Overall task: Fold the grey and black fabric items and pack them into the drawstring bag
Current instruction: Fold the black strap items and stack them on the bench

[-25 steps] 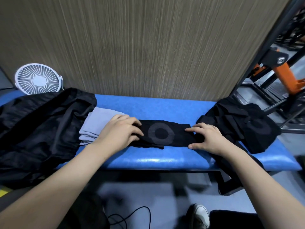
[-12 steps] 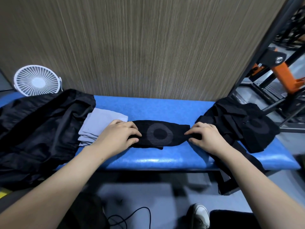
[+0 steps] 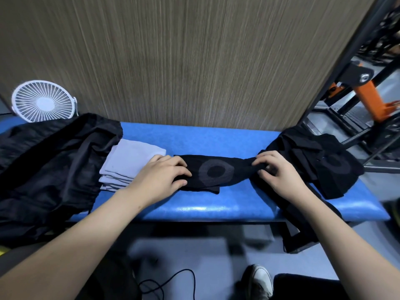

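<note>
Blue padded vinyl bench (image 3: 216, 137) runs across the view, its glossy front edge catching light; it is the landmark for all that follows. Behind the bench stands a brown wall panel with fine vertical grain (image 3: 184, 61).

At the bench's middle lies a folded black fabric piece with a grey ring printed on it (image 3: 216, 173). The left hand (image 3: 164, 176) rests on the piece's left end, fingers curled loosely over the cloth, pressing it down — whether they grip is not clear. The right hand (image 3: 279, 172) is at the right end, fingertips bent and pinching a bunched edge of the fabric.

Just left of the piece, on the bench, a stack of folded pale grey cloths (image 3: 127, 165). Further left, a large crumpled black drawstring bag (image 3: 49, 169) drapes over the bench's left end and down its front. A small white round fan (image 3: 43, 101) stands behind the bag.

On the bench's right end — a heap of unfolded black fabric (image 3: 324, 161), one piece showing the same ring, part hanging off the front edge.

Right of the bench, dark metal frames with an orange bracket (image 3: 368, 98). Below the bench, grey floor (image 3: 184, 252), a black cable (image 3: 173, 282), a white-toed shoe (image 3: 259, 280).
</note>
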